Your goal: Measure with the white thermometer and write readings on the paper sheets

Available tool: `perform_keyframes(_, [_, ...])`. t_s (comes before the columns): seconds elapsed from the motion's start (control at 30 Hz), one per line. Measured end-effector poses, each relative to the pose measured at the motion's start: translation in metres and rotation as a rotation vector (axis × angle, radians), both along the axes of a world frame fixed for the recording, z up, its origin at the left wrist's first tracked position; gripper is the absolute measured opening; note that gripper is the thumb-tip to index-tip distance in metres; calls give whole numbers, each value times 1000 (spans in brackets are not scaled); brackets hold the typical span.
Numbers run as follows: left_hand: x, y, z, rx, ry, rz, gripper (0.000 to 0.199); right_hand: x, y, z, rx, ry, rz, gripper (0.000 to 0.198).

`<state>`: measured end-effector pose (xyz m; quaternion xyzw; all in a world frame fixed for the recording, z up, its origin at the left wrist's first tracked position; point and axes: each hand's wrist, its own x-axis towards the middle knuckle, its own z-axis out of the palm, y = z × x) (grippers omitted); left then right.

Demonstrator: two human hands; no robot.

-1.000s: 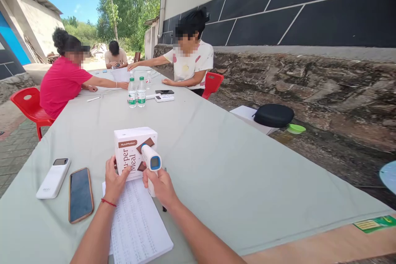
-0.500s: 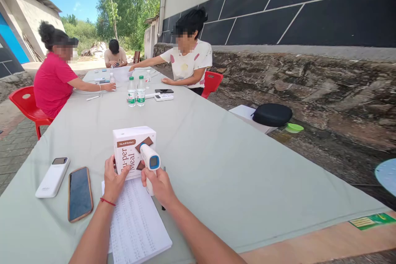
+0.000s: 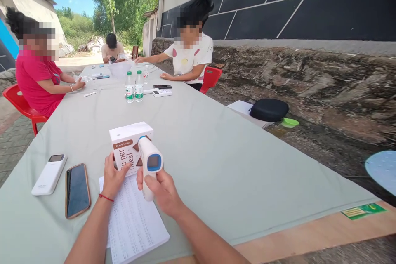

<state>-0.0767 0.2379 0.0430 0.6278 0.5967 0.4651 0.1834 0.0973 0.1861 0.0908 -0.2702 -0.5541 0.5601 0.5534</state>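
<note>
White and blue, the infrared thermometer gun (image 3: 149, 165) sits in the right hand (image 3: 163, 190), whose fingers are curled shut round its grip, its blue display facing the wearer and its nose aimed at the box just beyond. The left hand (image 3: 113, 176) is partly closed, its fingers and thumb resting against the near left face of the white food box (image 3: 130, 146), which stands upright on the pale green surface (image 3: 216, 161) at the far edge of the printed sheet of figures (image 3: 133, 222). The step in hand looks like taking a reading off the box; the next move would call for keeping the box steady, holding the nose square to its face and reading the display.

Left of the box lie a phone in a brown case (image 3: 77, 189) and, just past it, a white power bank (image 3: 49, 169). Farther beyond the box stand two green-labelled water bottles (image 3: 134, 86), side by side. Beyond them three other people sit at the surface, one in a red top (image 3: 34, 82) on a red chair (image 3: 18, 105) to the left. To the right of the box, off the surface, a black zipped case (image 3: 269, 109) rests on a white board.
</note>
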Motion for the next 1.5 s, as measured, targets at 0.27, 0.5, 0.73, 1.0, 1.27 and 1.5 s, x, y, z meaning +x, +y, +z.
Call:
perform_keyframes(0.27, [-20, 8, 10, 88, -48, 299, 44, 5, -22, 28, 21, 25, 70, 20])
perform_keyframes(0.5, [-35, 14, 7, 107, -22, 345, 43, 21, -14, 33, 64, -179, -54, 30])
perform_keyframes(0.73, [-35, 18, -4, 150, -102, 351, 40, 85, 54, -15, -306, -1353, -518, 27])
perform_keyframes(1.0, [-19, 3, -1, 318, 48, 339, 13, 74, 56, -35, -189, -1483, -617, 28])
perform_keyframes(1.27, [-5, -1, -10, 32, 419, -173, 14, 53, 49, -58, -136, -1357, -369, 27])
perform_keyframes(1.5, [-1, -1, -16, -83, 590, -205, 21, 37, 60, -74, -144, -229, -314, 32])
